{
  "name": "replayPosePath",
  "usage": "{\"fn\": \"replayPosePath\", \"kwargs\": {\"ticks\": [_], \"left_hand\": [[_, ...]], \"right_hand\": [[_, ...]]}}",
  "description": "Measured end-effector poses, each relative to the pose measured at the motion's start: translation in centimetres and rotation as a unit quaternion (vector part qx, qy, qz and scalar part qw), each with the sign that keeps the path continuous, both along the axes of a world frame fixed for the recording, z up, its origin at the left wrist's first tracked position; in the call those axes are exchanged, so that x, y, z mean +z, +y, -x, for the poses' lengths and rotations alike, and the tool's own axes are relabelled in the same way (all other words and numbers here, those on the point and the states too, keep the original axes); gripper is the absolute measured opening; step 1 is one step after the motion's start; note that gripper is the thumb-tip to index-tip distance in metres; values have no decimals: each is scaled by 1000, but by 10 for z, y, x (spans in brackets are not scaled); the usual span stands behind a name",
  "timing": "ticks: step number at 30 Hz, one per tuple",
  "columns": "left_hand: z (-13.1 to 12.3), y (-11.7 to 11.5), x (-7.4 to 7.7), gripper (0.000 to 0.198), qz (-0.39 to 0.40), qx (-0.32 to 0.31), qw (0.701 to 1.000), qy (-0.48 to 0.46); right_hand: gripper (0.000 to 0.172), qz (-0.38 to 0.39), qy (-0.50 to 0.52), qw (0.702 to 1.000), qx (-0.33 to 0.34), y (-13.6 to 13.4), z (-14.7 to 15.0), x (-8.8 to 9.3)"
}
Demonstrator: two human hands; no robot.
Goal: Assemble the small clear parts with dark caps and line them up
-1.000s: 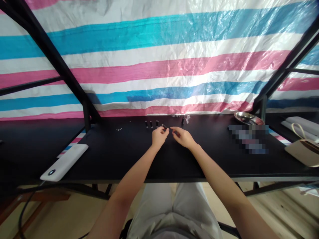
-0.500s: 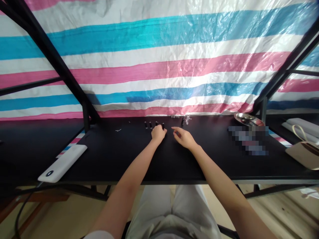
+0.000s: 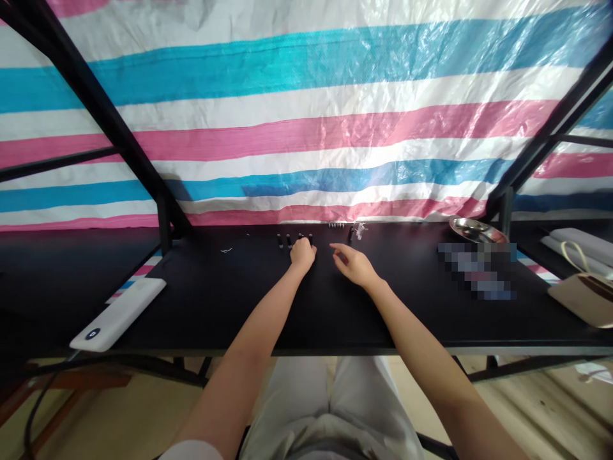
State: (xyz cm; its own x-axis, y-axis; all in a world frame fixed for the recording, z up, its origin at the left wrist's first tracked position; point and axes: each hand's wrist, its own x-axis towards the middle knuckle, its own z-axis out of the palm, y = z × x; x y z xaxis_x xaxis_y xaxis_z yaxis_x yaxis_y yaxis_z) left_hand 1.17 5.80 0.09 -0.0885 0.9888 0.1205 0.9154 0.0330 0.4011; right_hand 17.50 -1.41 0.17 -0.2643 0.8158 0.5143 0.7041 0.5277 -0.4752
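Observation:
My left hand point(image 3: 302, 257) is closed at the middle of the black table, its fingertips around a small black cylinder point(image 3: 311, 239). To its left stand two similar dark cylinders, a first cylinder point(image 3: 280, 241) and a second cylinder point(image 3: 288, 241). Another dark piece shows partly behind the left knuckles. My right hand point(image 3: 354, 264) rests a short way to the right, fingers bent but apart, with nothing visible in them. Beyond it lie a separate black cylinder point(image 3: 350, 234) and a clear bit with thin metal prongs point(image 3: 360, 230).
Small metal pieces point(image 3: 336, 225) line the table's back edge. Thin white scraps point(image 3: 227, 250) lie left. A white power bank point(image 3: 119, 314) with a cable is at the left front. Right are a shiny metal dish point(image 3: 477, 230), a blurred patch and a beige pouch point(image 3: 582, 297).
My left hand has shifted slightly left, and the black cylinder at its fingertips has moved left with it. My right hand stays in place.

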Motion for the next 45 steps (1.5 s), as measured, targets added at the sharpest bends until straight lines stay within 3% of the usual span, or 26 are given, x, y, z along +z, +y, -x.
{"fn": "replayPosePath", "kwargs": {"ticks": [14,23,31,36,41,45], "left_hand": [[-2,-3,8,20,13,12,1000,-20],[2,-4,5,24,16,13,999,-28],[12,-22,2,28,17,-20,1000,-12],[19,-39,-3,22,5,-62,998,-24],[19,-50,-4,24,-17,-170,984,-56],[18,-53,-4,26,-32,-210,975,-64]], "right_hand": [[36,4,4,1000,-7,0,-1,1],[35,8,12,1000,-6,0,-2,2],[33,8,30,999,-20,6,-5,-5],[28,-14,100,990,-98,17,-10,-13],[26,-39,227,944,-235,37,-27,-14],[24,-15,228,930,-289,54,-41,-10]]}}
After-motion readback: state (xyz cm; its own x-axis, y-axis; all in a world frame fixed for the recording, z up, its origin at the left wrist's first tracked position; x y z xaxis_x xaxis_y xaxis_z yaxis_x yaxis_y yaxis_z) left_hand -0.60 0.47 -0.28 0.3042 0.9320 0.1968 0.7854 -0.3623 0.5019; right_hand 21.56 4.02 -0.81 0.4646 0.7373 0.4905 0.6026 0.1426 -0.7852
